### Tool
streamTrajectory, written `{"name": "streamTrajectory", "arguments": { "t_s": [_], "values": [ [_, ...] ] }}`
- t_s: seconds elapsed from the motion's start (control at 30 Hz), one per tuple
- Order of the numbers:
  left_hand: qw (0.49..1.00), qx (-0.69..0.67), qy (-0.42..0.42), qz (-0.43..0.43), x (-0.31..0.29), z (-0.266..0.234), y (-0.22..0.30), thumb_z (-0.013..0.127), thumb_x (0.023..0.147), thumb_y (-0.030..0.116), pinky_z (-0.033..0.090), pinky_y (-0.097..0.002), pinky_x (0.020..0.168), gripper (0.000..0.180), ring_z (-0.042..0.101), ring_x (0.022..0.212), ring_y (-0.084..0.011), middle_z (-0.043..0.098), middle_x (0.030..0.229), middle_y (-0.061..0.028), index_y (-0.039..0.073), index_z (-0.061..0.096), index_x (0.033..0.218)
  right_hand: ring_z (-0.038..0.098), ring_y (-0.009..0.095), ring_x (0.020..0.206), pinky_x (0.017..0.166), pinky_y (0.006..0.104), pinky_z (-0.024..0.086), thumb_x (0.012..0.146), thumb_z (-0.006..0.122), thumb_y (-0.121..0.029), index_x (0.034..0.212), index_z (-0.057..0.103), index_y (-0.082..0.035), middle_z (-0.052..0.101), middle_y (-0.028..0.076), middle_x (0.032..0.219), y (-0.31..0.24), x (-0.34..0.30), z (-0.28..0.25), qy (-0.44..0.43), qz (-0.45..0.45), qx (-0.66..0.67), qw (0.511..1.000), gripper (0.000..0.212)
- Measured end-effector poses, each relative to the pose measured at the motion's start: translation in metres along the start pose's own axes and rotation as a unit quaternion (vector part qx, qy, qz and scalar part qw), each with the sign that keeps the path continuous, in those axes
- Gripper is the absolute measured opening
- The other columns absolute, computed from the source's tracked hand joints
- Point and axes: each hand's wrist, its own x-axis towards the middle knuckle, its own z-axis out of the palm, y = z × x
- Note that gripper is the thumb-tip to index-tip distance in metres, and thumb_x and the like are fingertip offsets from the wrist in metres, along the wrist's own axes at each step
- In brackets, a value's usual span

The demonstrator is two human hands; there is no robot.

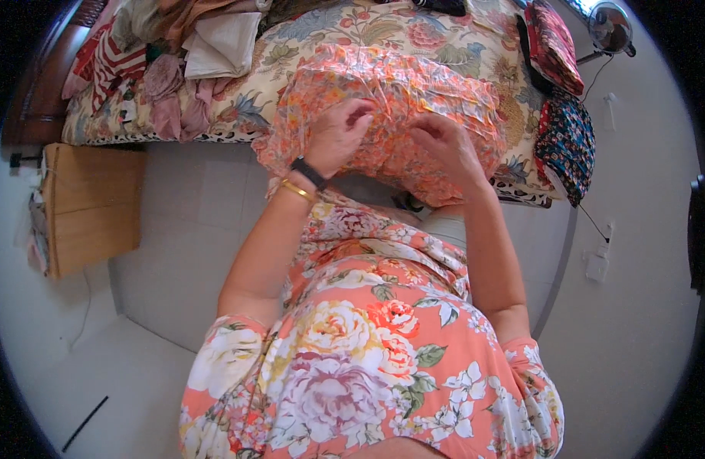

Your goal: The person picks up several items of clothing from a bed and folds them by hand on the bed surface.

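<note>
A gathered orange floral garment of thin, crinkled cloth is spread over the near edge of the bed, and its lower part hangs over the side. Above its middle, my left hand is closed, thumb and fingers curled together, with a dark band and a gold bangle on the wrist. My right hand faces it a short way to the right, its fingers bent into a pinch close to the cloth. Whatever sits between the fingertips of either hand is too small to make out.
The bed has a floral cover. Folded white cloth and heaped clothes lie at its far left; red folded cloth and a dark floral cloth are on the right. A small fan and a cardboard box stand nearby.
</note>
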Motion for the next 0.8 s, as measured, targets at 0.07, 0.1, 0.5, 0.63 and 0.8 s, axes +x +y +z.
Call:
{"name": "streamTrajectory", "arguments": {
  "t_s": [0.07,0.1,0.5,0.63,0.8],
  "values": [
    [1.000,0.020,0.002,0.011,0.010,0.017,-0.001,0.062,0.088,0.011,0.052,-0.0317,0.071,0.017,0.066,0.081,-0.0212,0.068,0.091,-0.0109,0.004,0.065,0.103,0.063,0.019,0.082,0.073,0.0338,0.050,0.086,0.068,-0.018,0.104,0.068,-0.003,0.067,0.009,0.095,0.002,0.016,0.013,0.006,0.030,0.026,0.999,0.024],
    [0.999,0.042,0.006,0.020,0.013,0.023,-0.002,0.060,0.088,0.009,0.052,-0.0326,0.073,0.017,0.067,0.083,-0.0218,0.069,0.093,-0.0115,0.005,0.065,0.103,0.063,0.019,0.082,0.073,0.0338,0.050,0.086,0.068,-0.018,0.104,0.068,-0.003,0.067,0.009,0.095,0.008,0.023,0.020,0.009,0.029,0.027,0.999,0.024],
    [0.996,-0.064,-0.036,-0.043,0.012,0.027,-0.012,0.061,0.090,0.004,0.052,-0.0262,0.080,0.020,0.064,0.089,-0.0120,0.069,0.100,-0.0044,0.001,0.065,0.109,0.065,0.026,0.082,0.073,0.0355,0.052,0.080,0.071,-0.014,0.094,0.068,-0.007,0.064,0.010,0.092,0.030,0.036,0.047,0.108,-0.058,-0.042,0.992,0.016],
    [0.983,-0.162,-0.030,-0.079,0.016,0.022,-0.001,0.063,0.088,0.004,0.053,-0.0239,0.075,0.014,0.064,0.083,-0.0088,0.071,0.092,-0.0045,0.002,0.067,0.102,0.065,0.025,0.079,0.070,0.0341,0.052,0.079,0.073,-0.011,0.093,0.065,-0.006,0.064,0.009,0.090,0.016,0.036,0.042,0.135,-0.085,0.014,0.987,0.017],
    [0.986,-0.151,-0.014,-0.068,0.018,0.019,-0.001,0.063,0.089,0.006,0.052,-0.0228,0.073,0.014,0.064,0.081,-0.0075,0.070,0.091,-0.0029,0.002,0.068,0.102,0.065,0.022,0.079,0.068,0.0338,0.052,0.078,0.073,-0.012,0.093,0.061,-0.005,0.064,0.008,0.088,-0.007,0.032,0.035,0.170,-0.106,-0.114,0.973,0.020]
  ]
}}
